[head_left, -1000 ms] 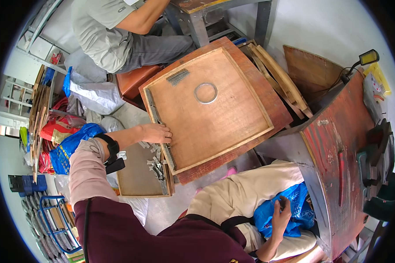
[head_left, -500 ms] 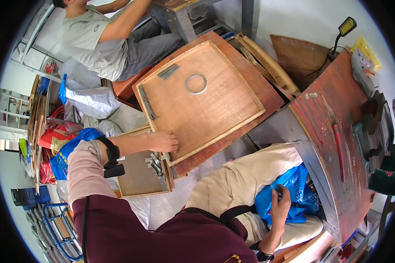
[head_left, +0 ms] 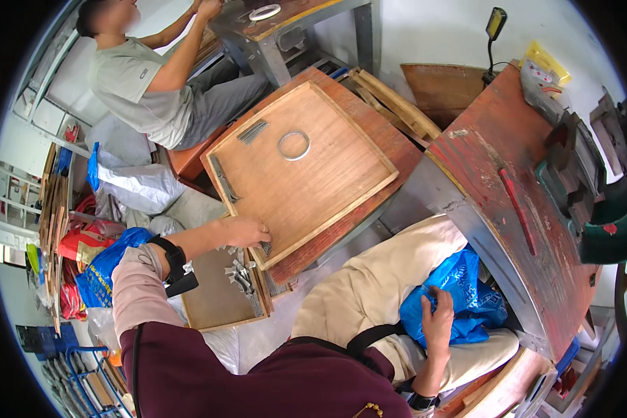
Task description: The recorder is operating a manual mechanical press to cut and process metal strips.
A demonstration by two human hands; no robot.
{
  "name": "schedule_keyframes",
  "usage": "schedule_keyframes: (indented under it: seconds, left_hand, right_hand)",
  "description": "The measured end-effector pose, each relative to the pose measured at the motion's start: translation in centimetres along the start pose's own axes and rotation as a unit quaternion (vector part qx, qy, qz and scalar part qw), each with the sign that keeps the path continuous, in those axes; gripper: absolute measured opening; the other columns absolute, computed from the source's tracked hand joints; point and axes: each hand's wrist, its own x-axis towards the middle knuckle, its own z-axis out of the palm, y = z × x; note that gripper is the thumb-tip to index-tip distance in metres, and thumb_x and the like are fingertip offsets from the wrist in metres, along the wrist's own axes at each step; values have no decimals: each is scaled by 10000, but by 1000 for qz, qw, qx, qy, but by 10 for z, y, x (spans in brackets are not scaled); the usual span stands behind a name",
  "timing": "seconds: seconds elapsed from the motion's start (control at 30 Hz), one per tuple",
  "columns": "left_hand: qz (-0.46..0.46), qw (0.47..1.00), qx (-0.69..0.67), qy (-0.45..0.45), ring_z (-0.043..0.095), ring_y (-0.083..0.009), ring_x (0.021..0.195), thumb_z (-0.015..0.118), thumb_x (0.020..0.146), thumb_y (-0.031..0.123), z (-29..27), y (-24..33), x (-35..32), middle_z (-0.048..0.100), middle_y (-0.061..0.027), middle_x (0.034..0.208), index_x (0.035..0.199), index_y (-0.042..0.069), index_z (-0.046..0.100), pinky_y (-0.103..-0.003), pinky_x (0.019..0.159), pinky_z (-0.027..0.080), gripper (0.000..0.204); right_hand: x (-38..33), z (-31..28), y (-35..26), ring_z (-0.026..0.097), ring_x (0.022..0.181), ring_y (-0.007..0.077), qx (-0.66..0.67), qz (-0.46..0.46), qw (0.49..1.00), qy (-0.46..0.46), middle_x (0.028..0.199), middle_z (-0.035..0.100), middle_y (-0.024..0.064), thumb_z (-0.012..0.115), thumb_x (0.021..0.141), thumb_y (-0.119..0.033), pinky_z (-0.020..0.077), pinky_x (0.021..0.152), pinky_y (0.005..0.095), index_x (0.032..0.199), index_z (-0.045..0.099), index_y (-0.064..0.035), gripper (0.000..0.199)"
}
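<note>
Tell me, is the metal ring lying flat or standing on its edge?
Flat. The metal ring lies on the wooden tray, its whole circle visible from above.

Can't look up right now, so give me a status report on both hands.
Left hand flat on near corner of the wooden tray, holding nothing. Right hand gripping the blue plastic bag in lap. Metal ring lies loose on tray.

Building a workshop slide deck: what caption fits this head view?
Seated person's left hand rests at a framed wooden board's corner; right hand grips a blue plastic bag on the lap.
</note>
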Motion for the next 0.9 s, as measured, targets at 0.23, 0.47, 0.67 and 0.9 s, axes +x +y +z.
schedule_keyframes:
  seconds: [0.23,0.47,0.67,0.9]
  left_hand:
    - [51,975,200,82,486,-296,1051,639,731,155,-2,8,-2,509,-127,1113,1155,14,483,-389,906,422,473]
    - [-179,931,-100,303,514,-405,1020,606,774,54,35,-8,28,515,-237,1110,1191,-35,460,-410,904,421,451]
    - [-74,906,-170,380,530,-423,980,562,810,18,-94,91,49,543,-258,1052,1152,-52,475,-451,869,422,360]
    - [249,900,26,357,515,-410,1048,610,816,93,-270,278,124,515,-249,1125,1203,-41,444,-434,913,424,441]
  right_hand:
    - [-12,-8,-3,528,942,388,-15,-17,999,35,990,575,218,599,839,-91,425,836,441,1051,567,30,247]
    - [-3,-10,4,536,944,376,6,-21,997,71,995,592,200,636,798,-70,426,852,438,1020,597,8,239]
    - [-9,-62,9,567,875,361,1,-11,990,143,945,607,191,629,811,-72,462,788,409,986,606,13,196]
    - [2,-160,-30,591,884,362,15,-67,969,237,953,598,192,663,802,-76,479,770,408,1040,582,20,268]
